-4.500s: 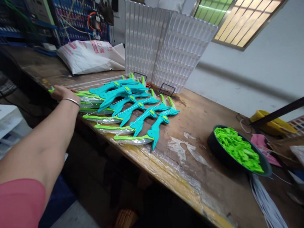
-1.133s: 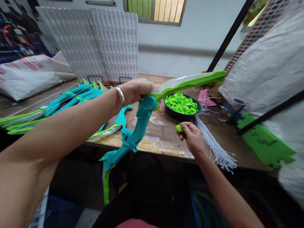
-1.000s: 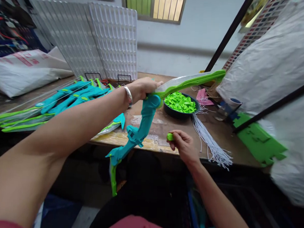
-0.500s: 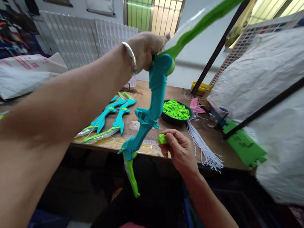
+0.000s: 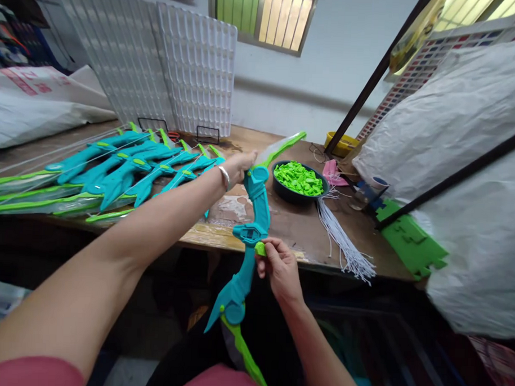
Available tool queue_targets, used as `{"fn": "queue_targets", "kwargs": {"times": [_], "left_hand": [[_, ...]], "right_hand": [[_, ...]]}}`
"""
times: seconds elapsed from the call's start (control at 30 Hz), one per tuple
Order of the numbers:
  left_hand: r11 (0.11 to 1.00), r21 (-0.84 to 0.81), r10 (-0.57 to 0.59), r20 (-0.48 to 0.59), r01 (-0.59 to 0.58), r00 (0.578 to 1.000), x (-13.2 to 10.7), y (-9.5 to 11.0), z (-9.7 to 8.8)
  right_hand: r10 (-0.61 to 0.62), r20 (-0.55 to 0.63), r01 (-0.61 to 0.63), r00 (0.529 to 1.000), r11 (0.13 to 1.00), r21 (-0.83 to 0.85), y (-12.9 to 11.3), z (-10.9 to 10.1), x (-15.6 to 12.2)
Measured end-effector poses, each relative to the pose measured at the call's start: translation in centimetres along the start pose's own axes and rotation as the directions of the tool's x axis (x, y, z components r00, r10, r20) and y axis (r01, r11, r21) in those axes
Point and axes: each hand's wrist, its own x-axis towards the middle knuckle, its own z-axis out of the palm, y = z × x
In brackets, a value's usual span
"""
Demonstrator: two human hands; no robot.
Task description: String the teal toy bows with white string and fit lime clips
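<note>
My left hand (image 5: 240,163) grips a teal and green toy bow (image 5: 263,210) near its upper joint, where the clear and green limb begins. The bow hangs down over the table's front edge toward my lap. Between the thumb and fingers of my right hand (image 5: 282,267) is a small bright green plastic piece (image 5: 260,249). That piece is close beside the bow's middle, just below the hollow oval section (image 5: 250,233); whether it touches the bow I cannot tell. A dark bowl (image 5: 297,198) heaped with similar green pieces (image 5: 300,179) stands on the table behind my right hand.
Several more toy bows (image 5: 127,169) lie in a row at the left of the wooden table (image 5: 290,228). White cords (image 5: 344,244) hang over the front edge at right, near a green foam mat (image 5: 410,240). Large white sacks (image 5: 473,183) crowd the right side.
The bow has come down and its face has turned toward me. My right hand has moved slightly left and down, bringing the green piece to the bow's middle. More table shows at left.
</note>
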Motion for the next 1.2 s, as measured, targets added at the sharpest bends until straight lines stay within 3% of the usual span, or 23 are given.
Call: {"fn": "queue_targets", "kwargs": {"times": [0.1,0.2,0.37,0.5,0.67,0.8,0.97,1.1,1.2], "left_hand": [[0.992,-0.03,-0.12,0.011,0.12,0.993,0.3,-4.3,-1.1],[0.973,-0.041,-0.22,0.122,0.227,0.968,-0.8,-8.3,-2.4],[0.956,-0.126,-0.227,0.249,0.264,0.941,-4.8,-14.4,-3.7],[0.937,-0.228,-0.195,0.292,0.266,0.936,-9.0,-18.3,-2.7],[0.87,-0.473,-0.086,0.138,0.142,0.987,-12.0,-21.2,-0.7],[0.834,-0.544,-0.06,0.069,0.088,0.996,-12.6,-20.0,-0.2],[0.87,-0.491,0.055,0.0,-0.047,0.999,-13.0,-14.6,-1.5],[0.925,-0.373,0.131,0.149,-0.067,0.98,-13.3,-10.2,-3.5],[0.978,-0.207,0.102,0.334,-0.033,0.937,-13.8,-8.2,-4.4]], "right_hand": [[0.021,-0.042,-0.021,0.999,1.0,0.009,1.9,-0.8,0.4],[0.054,-0.057,-0.054,0.997,0.999,0.003,2.5,-1.6,0.7],[0.106,-0.076,-0.108,0.991,0.994,-0.011,2.9,-2.7,1.4],[0.125,-0.094,-0.126,0.988,0.992,-0.009,3.9,-3.2,1.9],[0.122,-0.076,-0.126,0.99,0.991,-0.045,4.2,-2.7,1.8],[0.105,0.019,-0.101,0.994,0.982,-0.159,1.7,-1.7,1.3],[-0.077,0.049,0.09,0.996,0.935,-0.343,-3.8,-0.7,-0.1],[-0.229,0.075,0.237,0.97,0.846,-0.477,-7.4,-0.6,-2.1],[-0.329,0.212,0.39,0.92,0.728,-0.564,-9.2,-0.2,-4.0]]}}
